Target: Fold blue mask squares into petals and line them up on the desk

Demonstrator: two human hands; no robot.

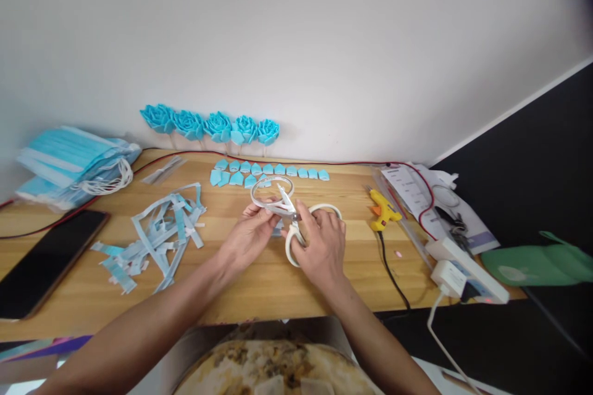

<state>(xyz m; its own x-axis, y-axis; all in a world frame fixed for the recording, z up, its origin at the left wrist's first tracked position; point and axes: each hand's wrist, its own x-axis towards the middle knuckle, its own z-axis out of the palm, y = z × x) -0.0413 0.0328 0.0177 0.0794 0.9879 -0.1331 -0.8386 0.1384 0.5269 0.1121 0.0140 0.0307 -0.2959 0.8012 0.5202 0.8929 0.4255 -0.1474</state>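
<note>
My left hand (248, 233) pinches a thin, pale roll of tape (273, 180), which stands up over the middle of the table. White-handled scissors (293, 241) are in my right hand (324, 247), fingers through the loops. Their blades are apart and point away from me, at the near side of the roll. Whether they touch a strip of the tape, I cannot tell. A small blue piece (278, 228) lies partly hidden between my hands. Beyond the roll lie two rows of small folded blue petals (236, 178).
Several blue fabric roses (218, 126) on sticks lean against the wall. Left are blue face masks (69, 154), cut strips (160, 241) and a phone (53, 262). Right are a yellow glue gun (383, 210), papers (410, 197), a power strip (477, 278) and a green bottle (537, 264).
</note>
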